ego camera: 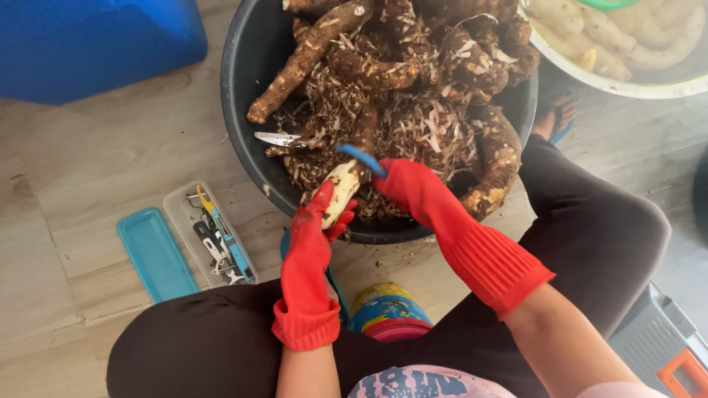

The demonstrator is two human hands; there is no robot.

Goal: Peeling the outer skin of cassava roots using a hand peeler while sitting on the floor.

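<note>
Two red rubber gloves cover our hands in the head view. Our left hand has its grip clenched around the lower end of a cassava root; the root's held part is peeled to pale cream, and its upper end remains brown and rough. It lies over the near rim of the black basin, tilted up toward the middle. Our right hand is grasping a blue-handled peeler, which is touching the root's top side.

Basin contents: many unpeeled brown roots, long and knobby, piled on a bed of brown and white peel shavings. A knife blade rests among the shavings at the left.

Top right: a pale bowl holds peeled, cream-coloured roots.

On the wooden floor at the left, a clear plastic box holds small tools, a yellow-and-blue one among them; its teal lid lies just beside it. A blue container sits at top left. Between our knees stands a colourful round tin.
</note>
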